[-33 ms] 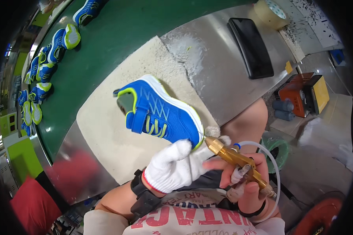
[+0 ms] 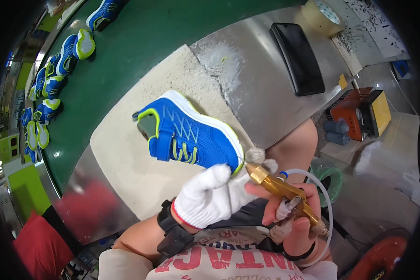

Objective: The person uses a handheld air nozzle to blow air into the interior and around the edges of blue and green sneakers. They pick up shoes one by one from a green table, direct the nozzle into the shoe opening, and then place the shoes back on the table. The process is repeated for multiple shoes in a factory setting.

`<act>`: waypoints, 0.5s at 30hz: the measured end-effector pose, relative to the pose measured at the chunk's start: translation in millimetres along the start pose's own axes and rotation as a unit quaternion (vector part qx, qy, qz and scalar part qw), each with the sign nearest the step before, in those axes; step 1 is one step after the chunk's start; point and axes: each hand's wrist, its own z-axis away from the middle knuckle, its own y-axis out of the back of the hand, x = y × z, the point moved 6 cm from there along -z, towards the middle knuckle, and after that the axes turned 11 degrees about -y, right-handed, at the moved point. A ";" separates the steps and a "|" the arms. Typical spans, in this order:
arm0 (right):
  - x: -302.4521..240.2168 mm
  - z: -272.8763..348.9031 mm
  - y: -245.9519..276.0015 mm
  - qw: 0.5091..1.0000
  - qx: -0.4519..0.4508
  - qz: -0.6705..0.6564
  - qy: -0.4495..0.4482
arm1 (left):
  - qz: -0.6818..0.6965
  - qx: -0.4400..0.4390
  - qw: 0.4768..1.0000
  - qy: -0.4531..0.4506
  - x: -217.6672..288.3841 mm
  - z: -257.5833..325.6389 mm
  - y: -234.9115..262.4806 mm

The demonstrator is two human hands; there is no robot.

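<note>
A blue child's sneaker (image 2: 198, 133) with lime trim, pale laces and a white sole edge lies on its side over a cream pad (image 2: 116, 140). My left hand (image 2: 203, 198), in a white knit glove, is closed on the toe end; its thumb shows on the near side and other fingertips behind the toe. In my right hand (image 2: 299, 238), bare at the fingers, is a brass spray gun (image 2: 276, 187) with a thin clear hose (image 2: 323, 186). The nozzle tip meets or nearly meets the sole edge at the toe; exact contact is hard to make out.
A green conveyor belt (image 2: 140, 51) carries several similar blue shoes (image 2: 67, 53) at the left. On the metal table (image 2: 252, 93) are a black phone (image 2: 297, 58) and a tape roll (image 2: 322, 17). An orange box (image 2: 347, 112) and a green-lined bin (image 2: 326, 182) stand at the right.
The sneaker and my gloved left hand have shifted very slightly. The spray gun stays at the toe, in my right hand.
</note>
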 end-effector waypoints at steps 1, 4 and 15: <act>-4.2 -0.7 0.1 1.000 0.011 0.013 0.005 | 0.016 -0.025 0.999 -0.020 -1.4 -10.4 -2.7; -16.2 -5.4 -2.7 0.991 0.054 0.120 0.040 | 0.028 -0.061 0.996 -0.060 1.0 -32.2 -6.7; -0.4 -44.6 -2.1 0.865 -0.002 0.424 0.269 | 0.037 0.021 0.999 -0.001 29.7 -50.8 -20.8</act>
